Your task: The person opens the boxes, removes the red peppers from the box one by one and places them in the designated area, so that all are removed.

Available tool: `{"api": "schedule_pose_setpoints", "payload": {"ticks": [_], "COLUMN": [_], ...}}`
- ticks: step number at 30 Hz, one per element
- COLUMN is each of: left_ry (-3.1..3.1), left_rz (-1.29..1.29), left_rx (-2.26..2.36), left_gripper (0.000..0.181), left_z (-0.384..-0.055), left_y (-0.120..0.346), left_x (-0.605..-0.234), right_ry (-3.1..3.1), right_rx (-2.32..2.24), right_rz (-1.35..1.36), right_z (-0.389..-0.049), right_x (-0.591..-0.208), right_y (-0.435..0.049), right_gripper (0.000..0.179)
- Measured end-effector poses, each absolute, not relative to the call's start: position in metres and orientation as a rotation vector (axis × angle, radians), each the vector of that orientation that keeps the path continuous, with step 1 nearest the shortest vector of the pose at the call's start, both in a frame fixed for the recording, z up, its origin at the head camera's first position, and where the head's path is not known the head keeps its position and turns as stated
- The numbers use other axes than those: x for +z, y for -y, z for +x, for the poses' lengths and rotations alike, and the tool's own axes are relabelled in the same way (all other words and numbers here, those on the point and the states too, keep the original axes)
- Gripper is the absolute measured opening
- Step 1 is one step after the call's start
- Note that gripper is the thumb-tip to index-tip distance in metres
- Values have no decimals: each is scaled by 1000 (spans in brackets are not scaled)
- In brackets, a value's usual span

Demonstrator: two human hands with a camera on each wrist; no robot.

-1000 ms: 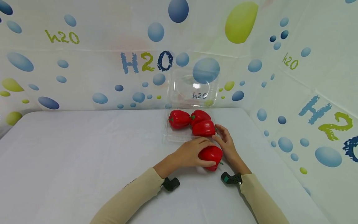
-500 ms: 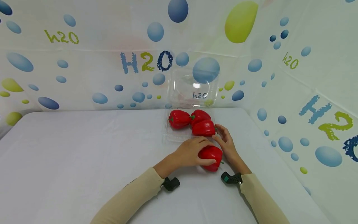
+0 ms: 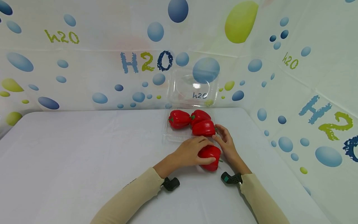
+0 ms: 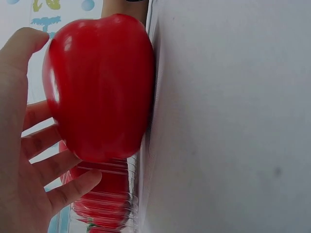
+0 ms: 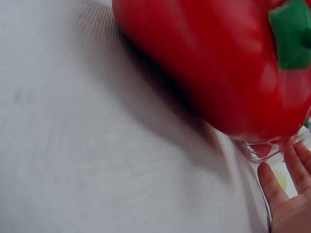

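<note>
Near pepper: red, green stem; under the left hand, just in front of the tray's right half. On or just above the white worktop, can't tell which. Stem points right in the head view.
Left hand: cups the near pepper, thumb on the near side, fingers over the far side. Left wrist view has the fingers spread apart, with the thumb tip at the pepper's skin. Grip force: can't tell.
Right hand: at the tray's right front corner, beside the front pepper's stem. Thumb and index parted; in the right wrist view the fingers are spread, tips by the plastic. Can't tell if they press on it.
Tray: clear plastic, toward the worktop's back edge; three red peppers inside.
Left pepper: tray's left side, stem left.
Back pepper: rear right, stem pointing at the left pepper.
Front pepper: front right, against the back pepper, stem right.
Lid: clear, raised upright behind the tray; printed sheet visible through it.
Wrist cameras: black, one per wrist, by the beige sleeves.
</note>
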State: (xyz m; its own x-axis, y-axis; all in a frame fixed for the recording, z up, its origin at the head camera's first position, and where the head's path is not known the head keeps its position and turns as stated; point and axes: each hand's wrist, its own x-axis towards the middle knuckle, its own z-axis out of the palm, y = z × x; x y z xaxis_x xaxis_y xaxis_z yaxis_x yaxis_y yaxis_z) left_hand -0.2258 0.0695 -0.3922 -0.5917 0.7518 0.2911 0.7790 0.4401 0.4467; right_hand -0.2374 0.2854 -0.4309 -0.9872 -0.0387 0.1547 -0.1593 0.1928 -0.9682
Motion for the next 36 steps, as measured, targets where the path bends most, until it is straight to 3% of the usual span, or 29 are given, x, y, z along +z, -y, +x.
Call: {"api": "schedule_pose_setpoints", "payload": {"ticks": [22,36], "left_ry": [2551,2401], "left_rz": [-1365,-1291], "left_rx": [-903,-911], "left_gripper": [50,37], "left_z": [-229,-238], "left_y": [-66,-60], "left_x": [-388,-383], "right_ry": [2363,2362], "right_rx": [1903,1920], "right_rz": [199,195], "right_z": [-237,-238], "right_x": [-431,-430], "right_y": [-286,-286], "right_gripper": [63,63]}}
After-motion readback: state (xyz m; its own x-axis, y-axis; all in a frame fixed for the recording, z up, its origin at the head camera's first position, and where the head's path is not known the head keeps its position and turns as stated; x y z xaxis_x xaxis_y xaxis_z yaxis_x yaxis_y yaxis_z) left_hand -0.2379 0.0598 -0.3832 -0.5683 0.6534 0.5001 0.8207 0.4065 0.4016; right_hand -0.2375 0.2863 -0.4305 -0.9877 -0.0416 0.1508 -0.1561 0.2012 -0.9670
